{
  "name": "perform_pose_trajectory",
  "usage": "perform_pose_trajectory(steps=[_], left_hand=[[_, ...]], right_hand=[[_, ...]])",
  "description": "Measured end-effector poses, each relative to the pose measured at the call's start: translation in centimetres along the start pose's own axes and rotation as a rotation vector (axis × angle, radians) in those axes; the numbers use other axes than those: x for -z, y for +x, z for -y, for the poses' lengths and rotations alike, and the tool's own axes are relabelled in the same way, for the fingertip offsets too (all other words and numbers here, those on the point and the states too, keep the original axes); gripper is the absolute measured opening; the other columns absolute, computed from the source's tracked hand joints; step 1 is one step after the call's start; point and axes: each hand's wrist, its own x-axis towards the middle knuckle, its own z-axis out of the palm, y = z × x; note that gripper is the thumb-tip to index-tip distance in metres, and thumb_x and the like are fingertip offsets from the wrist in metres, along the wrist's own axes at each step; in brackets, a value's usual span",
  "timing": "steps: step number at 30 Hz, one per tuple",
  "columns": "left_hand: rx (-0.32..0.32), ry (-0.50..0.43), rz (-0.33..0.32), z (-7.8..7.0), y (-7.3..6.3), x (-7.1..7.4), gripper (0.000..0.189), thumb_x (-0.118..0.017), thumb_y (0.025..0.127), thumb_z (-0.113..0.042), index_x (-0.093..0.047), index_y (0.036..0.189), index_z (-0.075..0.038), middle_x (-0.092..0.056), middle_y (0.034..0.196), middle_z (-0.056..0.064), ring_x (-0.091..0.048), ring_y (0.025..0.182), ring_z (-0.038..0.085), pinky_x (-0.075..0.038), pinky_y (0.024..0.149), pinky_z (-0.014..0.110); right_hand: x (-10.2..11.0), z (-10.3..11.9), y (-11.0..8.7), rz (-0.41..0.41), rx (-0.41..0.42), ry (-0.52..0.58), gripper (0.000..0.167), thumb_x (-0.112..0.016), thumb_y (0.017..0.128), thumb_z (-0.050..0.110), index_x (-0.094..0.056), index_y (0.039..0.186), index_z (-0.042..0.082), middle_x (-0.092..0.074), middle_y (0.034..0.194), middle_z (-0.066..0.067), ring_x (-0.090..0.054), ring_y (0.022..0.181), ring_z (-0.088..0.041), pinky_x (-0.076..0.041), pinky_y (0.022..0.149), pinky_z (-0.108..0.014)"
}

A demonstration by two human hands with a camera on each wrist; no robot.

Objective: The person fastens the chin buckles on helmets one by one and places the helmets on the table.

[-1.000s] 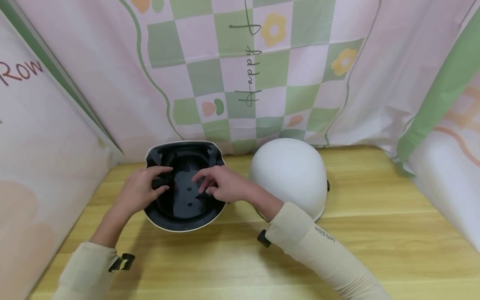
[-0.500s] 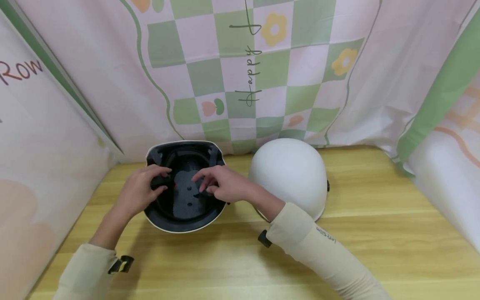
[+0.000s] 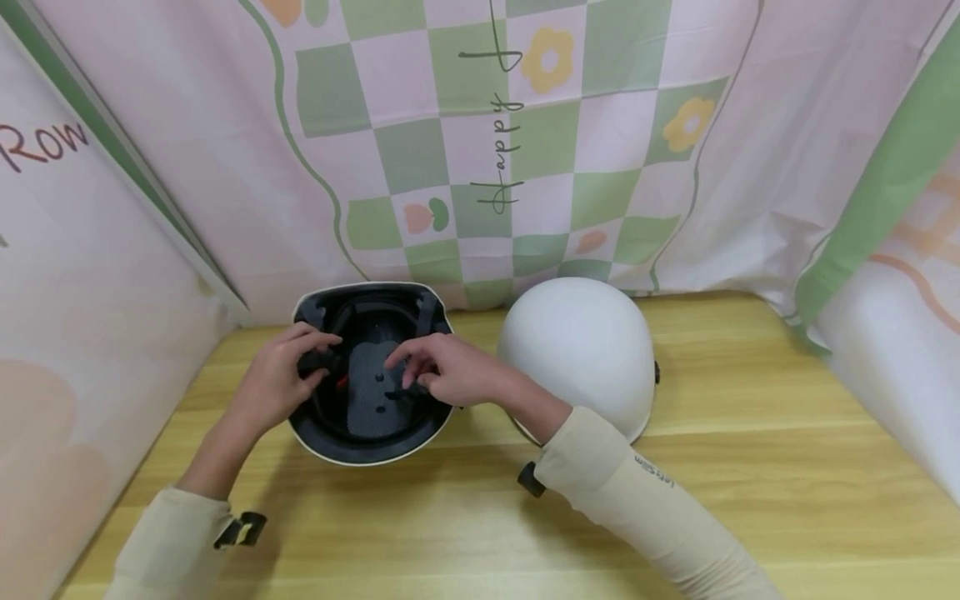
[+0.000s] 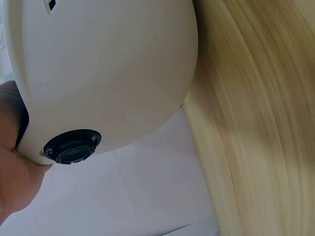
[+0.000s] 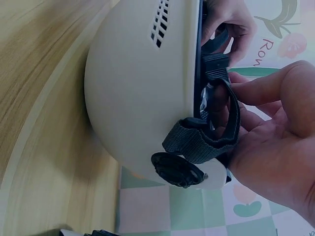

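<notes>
A white helmet [image 3: 372,457] lies upside down on the wooden table, its black lining facing up. At its left side my left hand [image 3: 273,379] pinches a dark bundle of chin strap [image 3: 315,362] between thumb and fingers. A small red piece [image 3: 342,383] shows just below that bundle. My right hand [image 3: 459,371] reaches in from the right with curled fingers, and a dark strap end [image 3: 395,394] sticks out below the fingertips. In the right wrist view the black webbing [image 5: 197,145] loops over the rim beside the right fingers; its far part is hidden inside the helmet.
A second white helmet [image 3: 577,350] rests dome up to the right, close beside the right forearm. Round black fittings [image 4: 73,147] stick out from the upturned helmet's sides. A patterned curtain [image 3: 480,150] hangs right behind the table [image 3: 480,517].
My left hand and the dark strap bundle have shifted slightly left, and the red piece shows more. The strap end at the right fingertips sits a little lower; the right hand has barely moved.
</notes>
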Motion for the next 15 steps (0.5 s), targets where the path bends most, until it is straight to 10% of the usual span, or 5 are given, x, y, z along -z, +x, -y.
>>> perform_pose_trajectory(steps=[15], left_hand=[[0.006,-0.049,0.053,0.08,-0.1,0.33,0.048,-0.068,0.077,0.024,-0.071,0.117,-0.001,-0.067,0.115,0.016,-0.065,0.104,0.037,-0.053,0.082,0.053]], right_hand=[[0.24,-0.16,-0.07,-0.022,0.031,0.025,0.043,-0.042,0.094,-0.012,-0.062,0.129,0.005,-0.063,0.093,-0.004,-0.062,0.084,-0.014,-0.048,0.076,-0.025]])
